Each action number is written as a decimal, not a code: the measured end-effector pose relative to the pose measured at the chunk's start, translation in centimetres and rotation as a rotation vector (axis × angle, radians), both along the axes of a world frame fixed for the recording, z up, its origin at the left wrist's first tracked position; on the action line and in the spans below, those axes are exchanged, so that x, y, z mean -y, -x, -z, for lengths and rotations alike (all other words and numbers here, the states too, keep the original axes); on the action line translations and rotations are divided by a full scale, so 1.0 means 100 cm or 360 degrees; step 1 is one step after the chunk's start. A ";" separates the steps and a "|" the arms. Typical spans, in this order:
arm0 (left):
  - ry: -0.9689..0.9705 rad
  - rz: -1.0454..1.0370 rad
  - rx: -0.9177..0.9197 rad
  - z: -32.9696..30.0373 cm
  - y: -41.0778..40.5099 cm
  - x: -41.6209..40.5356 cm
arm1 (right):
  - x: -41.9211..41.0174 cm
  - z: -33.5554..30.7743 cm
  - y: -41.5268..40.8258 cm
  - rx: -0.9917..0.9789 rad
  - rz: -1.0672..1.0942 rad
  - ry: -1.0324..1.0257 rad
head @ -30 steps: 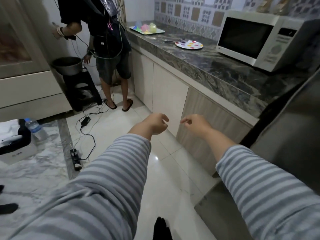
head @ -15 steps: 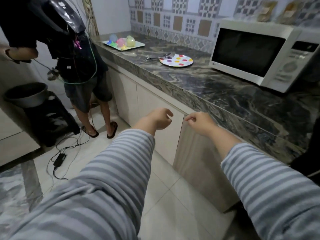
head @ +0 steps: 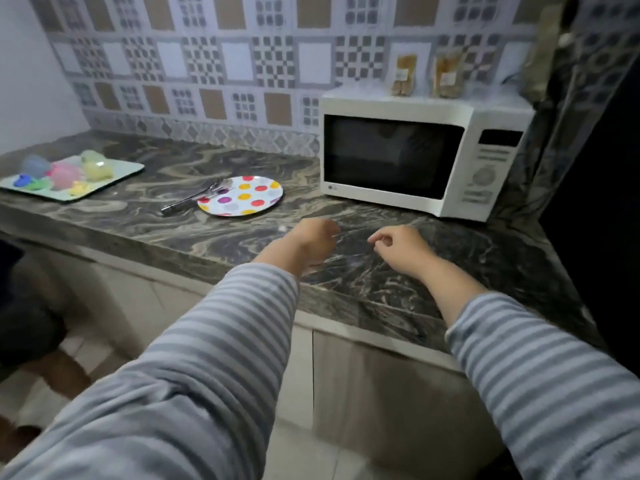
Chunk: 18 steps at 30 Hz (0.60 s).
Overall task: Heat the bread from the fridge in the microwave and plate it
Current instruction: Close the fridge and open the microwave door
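Left hand (head: 313, 242): held over the marbled counter (head: 214, 233), fingers loosely curled, nothing gripped. Right hand (head: 401, 247): held beside it, apart, fingers loosely curled, nothing gripped. Microwave (head: 422, 154): white, door closed, set at the counter's back right. Polka-dot plate (head: 240, 195): bare, placed left of the microwave, tongs (head: 192, 199) laid against its left rim. Bread: not seen.
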<state>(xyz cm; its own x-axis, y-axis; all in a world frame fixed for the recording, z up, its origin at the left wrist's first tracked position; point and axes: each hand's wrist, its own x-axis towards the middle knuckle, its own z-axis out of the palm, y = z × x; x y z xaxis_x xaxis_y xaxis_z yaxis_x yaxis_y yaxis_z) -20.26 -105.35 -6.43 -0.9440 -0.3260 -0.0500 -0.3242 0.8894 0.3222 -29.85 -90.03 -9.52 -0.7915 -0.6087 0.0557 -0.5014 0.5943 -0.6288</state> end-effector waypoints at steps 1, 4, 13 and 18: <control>-0.0029 0.0036 -0.0031 -0.003 0.015 0.003 | 0.001 -0.005 0.013 -0.0043 0.0055 0.0017; -0.0093 0.0112 -0.0114 -0.011 0.066 0.007 | -0.006 -0.023 0.054 -0.0182 0.0246 -0.0033; -0.0069 0.0412 -0.0491 -0.058 0.221 -0.005 | -0.043 -0.086 0.190 -0.0673 0.0531 -0.0047; 0.0191 0.0447 -0.0762 -0.088 0.290 -0.025 | -0.053 -0.117 0.269 -0.0877 0.0550 -0.0278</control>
